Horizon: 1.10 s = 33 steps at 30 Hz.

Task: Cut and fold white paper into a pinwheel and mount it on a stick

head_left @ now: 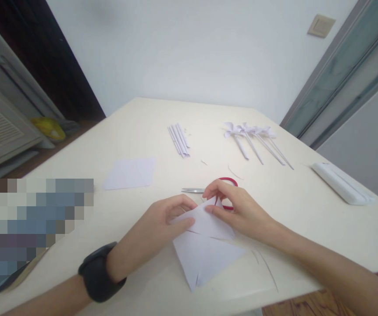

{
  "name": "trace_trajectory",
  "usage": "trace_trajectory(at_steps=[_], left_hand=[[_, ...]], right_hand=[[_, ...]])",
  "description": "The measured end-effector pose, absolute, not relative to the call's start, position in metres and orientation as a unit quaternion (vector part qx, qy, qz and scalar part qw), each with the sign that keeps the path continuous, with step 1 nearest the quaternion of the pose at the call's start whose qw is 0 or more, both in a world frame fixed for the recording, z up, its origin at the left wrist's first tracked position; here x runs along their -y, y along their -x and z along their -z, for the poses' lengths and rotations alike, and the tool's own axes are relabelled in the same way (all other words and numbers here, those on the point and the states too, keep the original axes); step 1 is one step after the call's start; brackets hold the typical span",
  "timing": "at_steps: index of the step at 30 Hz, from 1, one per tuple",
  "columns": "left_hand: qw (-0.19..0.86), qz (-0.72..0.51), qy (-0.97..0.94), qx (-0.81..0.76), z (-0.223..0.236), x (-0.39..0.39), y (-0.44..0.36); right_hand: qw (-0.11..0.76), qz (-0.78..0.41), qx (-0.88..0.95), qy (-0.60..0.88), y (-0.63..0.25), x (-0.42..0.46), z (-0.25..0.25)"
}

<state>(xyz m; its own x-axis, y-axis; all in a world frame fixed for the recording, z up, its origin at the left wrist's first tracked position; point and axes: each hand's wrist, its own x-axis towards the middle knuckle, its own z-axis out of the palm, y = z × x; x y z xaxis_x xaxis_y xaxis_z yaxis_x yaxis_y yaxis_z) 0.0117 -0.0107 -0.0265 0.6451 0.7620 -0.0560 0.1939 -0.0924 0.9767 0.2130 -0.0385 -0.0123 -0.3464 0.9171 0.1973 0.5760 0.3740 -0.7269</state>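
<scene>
A white sheet of paper [205, 254] with slits cut in from its corners is held just over the table in front of me. My left hand [172, 219] pinches its left edge, thumb on top and fingers behind. At the upper right, my right hand [230, 202] grips a corner flap between thumb and fingers. Scissors [194, 190] with red handles lie on the table just behind the paper, partly covered by my right hand. Thin paper strips [268, 270] lie to the right of the sheet.
A white paper square [130, 173] lies at left on the table [136, 131]. Several rolled paper sticks [178, 140] lie farther back. Several paper pinwheels [248, 131] on sticks rest at back right. A white packet [342, 183] sits near the right edge. Paper scraps are scattered between.
</scene>
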Motion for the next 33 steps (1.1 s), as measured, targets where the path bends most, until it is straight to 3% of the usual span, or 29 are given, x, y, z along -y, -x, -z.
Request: trace_trajectory(at_steps=[8,14,24,33], left_hand=[[0.591,-0.254,-0.682,-0.347,0.018,0.014,-0.014],[0.659,-0.217,-0.622,-0.363,0.014,0.015,-0.016],[0.662,-0.234,-0.615,-0.360,0.019,0.016,-0.015],[0.689,-0.232,-0.562,-0.395,0.012,0.018,-0.014]], right_hand=[[0.339,-0.315,0.750,0.473,-0.215,0.033,0.014],[0.314,-0.205,0.826,0.420,-0.207,0.042,0.017],[0.269,-0.038,0.886,0.376,-0.207,0.046,0.018],[0.294,-0.010,0.886,0.357,-0.212,0.045,0.017]])
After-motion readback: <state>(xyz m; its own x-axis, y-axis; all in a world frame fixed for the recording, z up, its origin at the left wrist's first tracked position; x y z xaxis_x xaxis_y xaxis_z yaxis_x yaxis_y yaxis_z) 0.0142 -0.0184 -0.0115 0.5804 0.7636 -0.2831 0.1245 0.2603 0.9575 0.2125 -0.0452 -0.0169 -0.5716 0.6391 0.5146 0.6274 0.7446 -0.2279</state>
